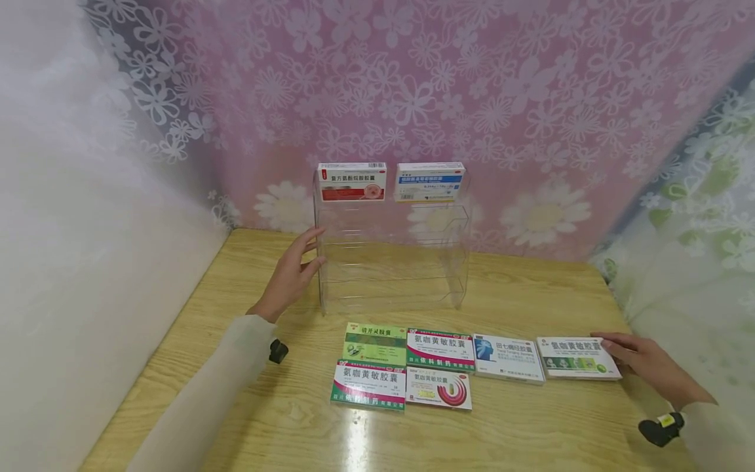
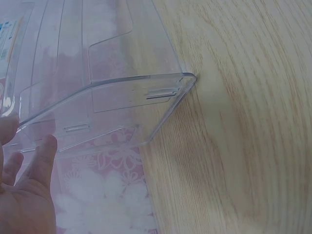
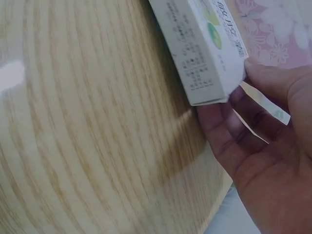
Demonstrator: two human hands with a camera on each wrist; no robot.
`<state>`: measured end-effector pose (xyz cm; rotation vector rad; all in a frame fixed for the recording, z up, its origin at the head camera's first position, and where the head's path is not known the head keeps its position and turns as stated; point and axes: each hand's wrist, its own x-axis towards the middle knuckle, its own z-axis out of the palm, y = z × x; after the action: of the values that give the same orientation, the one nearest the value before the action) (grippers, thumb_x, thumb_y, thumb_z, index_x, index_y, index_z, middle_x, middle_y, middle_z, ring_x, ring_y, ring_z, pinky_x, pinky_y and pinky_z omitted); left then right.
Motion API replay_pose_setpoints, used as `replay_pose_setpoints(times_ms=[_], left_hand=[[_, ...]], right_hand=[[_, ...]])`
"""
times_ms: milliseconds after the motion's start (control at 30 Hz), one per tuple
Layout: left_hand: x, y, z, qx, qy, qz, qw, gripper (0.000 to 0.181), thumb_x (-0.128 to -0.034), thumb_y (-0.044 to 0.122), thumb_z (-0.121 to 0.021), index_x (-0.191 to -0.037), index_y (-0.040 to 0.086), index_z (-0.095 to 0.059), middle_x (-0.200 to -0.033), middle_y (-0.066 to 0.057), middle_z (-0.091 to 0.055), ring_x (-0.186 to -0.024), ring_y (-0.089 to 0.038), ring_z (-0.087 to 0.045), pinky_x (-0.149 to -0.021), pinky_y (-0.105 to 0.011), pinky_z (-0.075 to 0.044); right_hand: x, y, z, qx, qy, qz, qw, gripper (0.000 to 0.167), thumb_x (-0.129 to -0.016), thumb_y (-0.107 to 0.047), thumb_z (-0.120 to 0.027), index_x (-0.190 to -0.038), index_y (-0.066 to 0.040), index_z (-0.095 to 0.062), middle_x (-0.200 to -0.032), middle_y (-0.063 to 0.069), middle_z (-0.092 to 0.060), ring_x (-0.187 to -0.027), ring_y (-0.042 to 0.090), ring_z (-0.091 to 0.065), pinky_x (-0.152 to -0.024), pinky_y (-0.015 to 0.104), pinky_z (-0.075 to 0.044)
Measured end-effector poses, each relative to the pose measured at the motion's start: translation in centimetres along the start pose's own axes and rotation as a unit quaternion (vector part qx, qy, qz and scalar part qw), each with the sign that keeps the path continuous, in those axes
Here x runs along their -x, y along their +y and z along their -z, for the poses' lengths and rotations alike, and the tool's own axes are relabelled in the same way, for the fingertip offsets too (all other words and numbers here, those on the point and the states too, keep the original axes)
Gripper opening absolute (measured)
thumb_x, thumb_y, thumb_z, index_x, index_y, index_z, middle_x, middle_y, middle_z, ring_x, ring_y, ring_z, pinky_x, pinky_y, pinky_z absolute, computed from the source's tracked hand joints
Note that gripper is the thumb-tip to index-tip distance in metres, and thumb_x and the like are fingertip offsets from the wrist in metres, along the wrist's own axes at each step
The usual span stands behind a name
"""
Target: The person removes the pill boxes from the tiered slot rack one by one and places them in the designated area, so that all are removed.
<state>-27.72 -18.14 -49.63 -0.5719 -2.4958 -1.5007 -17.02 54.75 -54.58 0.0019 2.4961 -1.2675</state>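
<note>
Over the desk (image 1: 519, 426): steady rack (image 1: 392, 252), gentle pinch on the white box (image 1: 572, 357).
Soft, even pressure should serve best: the rack is thin clear plastic — tiered, with angled edges — and might skid on the glossy wood grain. The left hand (image 1: 290, 265) touches its left side panel (image 2: 117, 114) with fingers loosely spread. The right hand (image 1: 655, 364) grips the white box, at the right end of the longer row of cartons (image 1: 441, 349); best keep that hold square on the short end (crisp-edged card likely dents easily).
</note>
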Motion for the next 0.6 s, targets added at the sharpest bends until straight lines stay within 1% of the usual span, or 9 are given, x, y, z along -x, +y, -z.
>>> replay_pose_setpoints(times_ms=[33, 67, 133, 200, 267, 333, 533, 600], left_hand=[[0.00, 0.03, 0.00, 0.000, 0.000, 0.002, 1.0000, 0.067, -0.1125, 0.012, -0.062, -0.169, 0.038, -0.038, -0.181, -0.004, -0.026, -0.156, -0.038, -0.047, -0.116, -0.064, -0.053], [0.01, 0.07, -0.01, 0.000, -0.001, 0.004, 1.0000, 0.067, -0.1126, 0.013, -0.062, -0.169, 0.038, -0.037, -0.181, -0.003, -0.026, -0.156, -0.038, -0.047, -0.116, -0.063, -0.053], [0.01, 0.10, -0.02, 0.000, -0.001, 0.007, 1.0000, 0.066, -0.1127, 0.013, -0.062, -0.169, 0.038, -0.037, -0.181, -0.002, -0.026, -0.156, -0.037, -0.047, -0.117, -0.063, -0.053], [0.01, 0.10, -0.04, -0.001, -0.002, 0.008, 1.0000, 0.066, -0.1127, 0.013, -0.062, -0.169, 0.036, -0.037, -0.181, -0.001, -0.026, -0.156, -0.037, -0.047, -0.117, -0.063, -0.053], [0.00, 0.08, -0.05, -0.001, -0.002, 0.009, 1.0000, 0.066, -0.1126, 0.013, -0.062, -0.170, 0.035, -0.037, -0.181, -0.001, -0.026, -0.156, -0.037, -0.046, -0.117, -0.063, -0.053], [-0.02, 0.06, -0.05, -0.001, -0.002, 0.010, 0.9999, 0.066, -0.1124, 0.012, -0.062, -0.170, 0.033, -0.037, -0.181, -0.001, -0.025, -0.156, -0.037, -0.046, -0.117, -0.063, -0.053], [-0.06, 0.11, -0.02, -0.001, -0.001, 0.009, 1.0000, 0.066, -0.1118, 0.009, -0.062, -0.171, 0.025, -0.037, -0.181, -0.004, -0.025, -0.156, -0.039, -0.047, -0.116, -0.063, -0.054], [-0.06, 0.15, -0.03, 0.001, -0.001, 0.009, 1.0000, 0.066, -0.1118, 0.009, -0.062, -0.171, 0.025, -0.037, -0.181, -0.005, -0.025, -0.156, -0.039, -0.047, -0.116, -0.063, -0.054]], right_hand=[[-0.06, -0.08, 0.02, 0.006, 0.000, -0.010, 0.9999, 0.061, -0.119, -0.032, -0.047, -0.161, 0.013, -0.041, -0.125, -0.028, -0.066, -0.103, -0.004, -0.072, -0.081, 0.031, -0.067], [-0.12, -0.15, 0.05, 0.017, 0.000, -0.021, 0.9996, 0.063, -0.119, -0.035, -0.048, -0.161, 0.012, -0.041, -0.129, -0.020, -0.068, -0.102, -0.005, -0.071, -0.081, 0.030, -0.067], [-0.27, -0.33, 0.10, 0.043, 0.004, -0.048, 0.9979, 0.068, -0.119, -0.042, -0.047, -0.162, 0.010, -0.041, -0.139, 0.001, -0.070, -0.102, -0.007, -0.068, -0.081, 0.030, -0.066], [-0.34, -0.42, 0.18, 0.069, 0.001, -0.069, 0.9952, 0.071, -0.118, -0.047, -0.045, -0.163, 0.008, -0.040, -0.149, 0.024, -0.063, -0.101, -0.007, -0.065, -0.081, 0.029, -0.064], [-0.38, -0.44, 0.22, 0.083, 0.000, -0.083, 0.9930, 0.072, -0.119, -0.048, -0.043, -0.164, 0.008, -0.040, -0.157, 0.035, -0.052, -0.102, -0.007, -0.064, -0.081, 0.029, -0.064], [-0.33, -0.40, 0.24, 0.082, -0.005, -0.086, 0.9929, 0.072, -0.119, -0.047, -0.042, -0.164, 0.008, -0.039, -0.159, 0.037, -0.049, -0.103, -0.005, -0.065, -0.082, 0.029, -0.064], [-0.32, -0.28, 0.11, 0.074, -0.011, -0.085, 0.9935, 0.073, -0.117, -0.049, -0.049, -0.162, 0.008, -0.043, -0.156, 0.035, -0.053, -0.103, -0.001, -0.070, -0.083, 0.031, -0.066], [-0.30, -0.41, 0.09, 0.076, -0.011, -0.088, 0.9932, 0.073, -0.116, -0.049, -0.049, -0.161, 0.008, -0.045, -0.155, 0.034, -0.055, -0.103, 0.000, -0.069, -0.082, 0.031, -0.065]])
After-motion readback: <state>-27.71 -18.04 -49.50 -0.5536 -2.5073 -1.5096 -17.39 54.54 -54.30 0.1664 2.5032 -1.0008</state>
